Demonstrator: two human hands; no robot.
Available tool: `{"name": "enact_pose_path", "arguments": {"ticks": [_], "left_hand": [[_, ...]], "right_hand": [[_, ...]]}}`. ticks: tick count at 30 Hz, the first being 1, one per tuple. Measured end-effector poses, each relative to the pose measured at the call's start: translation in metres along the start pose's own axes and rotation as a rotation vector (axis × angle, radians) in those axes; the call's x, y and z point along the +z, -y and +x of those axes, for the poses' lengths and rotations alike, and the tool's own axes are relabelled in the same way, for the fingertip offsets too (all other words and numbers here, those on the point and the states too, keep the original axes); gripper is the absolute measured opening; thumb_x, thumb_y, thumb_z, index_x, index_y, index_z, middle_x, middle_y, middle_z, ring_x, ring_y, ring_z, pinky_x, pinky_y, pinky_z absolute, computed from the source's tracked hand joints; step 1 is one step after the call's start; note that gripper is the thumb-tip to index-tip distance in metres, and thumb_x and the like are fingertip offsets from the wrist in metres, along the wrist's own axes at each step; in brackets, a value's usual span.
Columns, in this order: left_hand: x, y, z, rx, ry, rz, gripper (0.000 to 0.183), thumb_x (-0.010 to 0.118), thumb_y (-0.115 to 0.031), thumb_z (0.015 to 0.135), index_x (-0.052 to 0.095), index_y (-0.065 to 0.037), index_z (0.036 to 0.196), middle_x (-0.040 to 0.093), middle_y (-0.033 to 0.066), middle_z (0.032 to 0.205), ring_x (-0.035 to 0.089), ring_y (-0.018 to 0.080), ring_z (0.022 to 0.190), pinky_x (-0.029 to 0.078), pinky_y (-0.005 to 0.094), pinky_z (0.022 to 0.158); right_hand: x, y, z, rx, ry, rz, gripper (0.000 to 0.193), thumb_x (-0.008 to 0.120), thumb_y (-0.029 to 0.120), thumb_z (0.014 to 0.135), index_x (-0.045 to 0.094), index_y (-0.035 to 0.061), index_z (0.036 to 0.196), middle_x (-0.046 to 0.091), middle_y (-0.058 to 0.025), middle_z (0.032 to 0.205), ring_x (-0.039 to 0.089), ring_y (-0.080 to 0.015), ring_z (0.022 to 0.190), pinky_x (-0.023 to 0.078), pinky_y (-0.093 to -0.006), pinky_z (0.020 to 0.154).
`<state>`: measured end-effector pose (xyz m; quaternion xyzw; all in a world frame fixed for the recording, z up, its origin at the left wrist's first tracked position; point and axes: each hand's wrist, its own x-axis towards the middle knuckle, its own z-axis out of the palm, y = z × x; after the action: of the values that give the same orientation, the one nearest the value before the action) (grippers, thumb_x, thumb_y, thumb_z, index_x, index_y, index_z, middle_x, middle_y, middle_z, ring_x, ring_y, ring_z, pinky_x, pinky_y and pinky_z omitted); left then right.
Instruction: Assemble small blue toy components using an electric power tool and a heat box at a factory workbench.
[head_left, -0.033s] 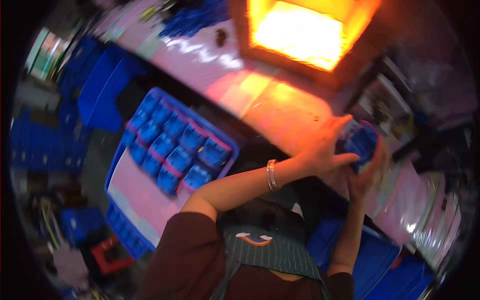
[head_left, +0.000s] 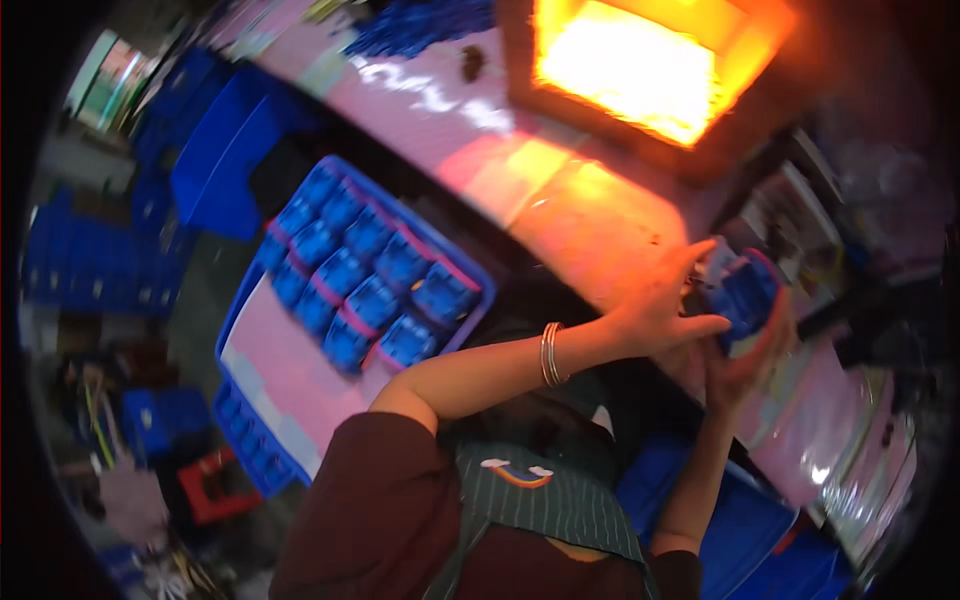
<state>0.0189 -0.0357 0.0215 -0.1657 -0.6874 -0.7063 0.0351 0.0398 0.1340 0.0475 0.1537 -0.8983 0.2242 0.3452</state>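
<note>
At the right of the bench, a small blue plastic part (head_left: 742, 292) with a pink edge rests in my right hand (head_left: 748, 365), whose fingers wrap its near and right sides. Beside it on the left is my left hand (head_left: 660, 305), thumb and fingers spread apart around that side of the part. Whether the fingertips touch it, I cannot tell; motion blurs them. To the left, a blue tray (head_left: 490, 285) carries rows of similar blue parts (head_left: 370, 228) with pink bands or edges, and a pink sheet (head_left: 300, 370) lies at its near side.
A glowing orange box-like opening (head_left: 620, 75) stands at the back of the pink-covered bench (head_left: 430, 130). Blue pieces (head_left: 425, 28) are heaped at the far left. Blue bins (head_left: 700, 510) sit below the bench on the right. A red stool (head_left: 215, 490) stands on the floor at left.
The whole view has shifted slightly, so bench, tray and glowing box sit a little further right. Both hands keep nearly the same pose around the blue part.
</note>
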Motion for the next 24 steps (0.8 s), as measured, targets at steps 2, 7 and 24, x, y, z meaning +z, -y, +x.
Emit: {"name": "enact_pose_path", "arguments": {"ticks": [2, 7, 24], "left_hand": [[-0.017, -0.003, -0.023, -0.297, -0.044, -0.358, 0.082, 0.08, -0.027, 0.083, 0.035, -0.005, 0.147, 0.052, 0.0176, 0.133, 0.056, 0.0241, 0.117, 0.048, 0.0372, 0.099], [-0.086, -0.026, -0.081, -0.515, -0.241, -0.873, 0.075, 0.077, -0.01, 0.083, 0.036, -0.007, 0.146, 0.053, 0.0123, 0.128, 0.057, 0.021, 0.114, 0.051, 0.0351, 0.096], [-0.213, -0.067, -0.415, -1.083, -0.928, -0.257, 0.063, 0.077, -0.002, 0.077, 0.047, -0.007, 0.132, 0.062, 0.0089, 0.12, 0.064, 0.0192, 0.105, 0.052, 0.0319, 0.093]], "right_hand": [[0.012, 0.028, -0.003, -0.023, -0.034, 0.014, 0.096, 0.088, 0.036, 0.068, 0.042, -0.0014, 0.143, 0.05, -0.0213, 0.135, 0.049, -0.0394, 0.123, 0.043, -0.0476, 0.102], [0.034, 0.083, -0.025, -0.156, 0.269, 0.448, 0.095, 0.09, 0.03, 0.068, 0.041, -0.0001, 0.144, 0.047, -0.021, 0.139, 0.047, -0.0381, 0.127, 0.04, -0.0493, 0.105], [0.035, 0.035, -0.02, 0.059, 0.425, 0.699, 0.057, 0.077, 0.015, 0.081, 0.054, -0.0003, 0.131, 0.052, -0.0162, 0.131, 0.052, -0.0299, 0.12, 0.047, -0.0399, 0.096]]}}
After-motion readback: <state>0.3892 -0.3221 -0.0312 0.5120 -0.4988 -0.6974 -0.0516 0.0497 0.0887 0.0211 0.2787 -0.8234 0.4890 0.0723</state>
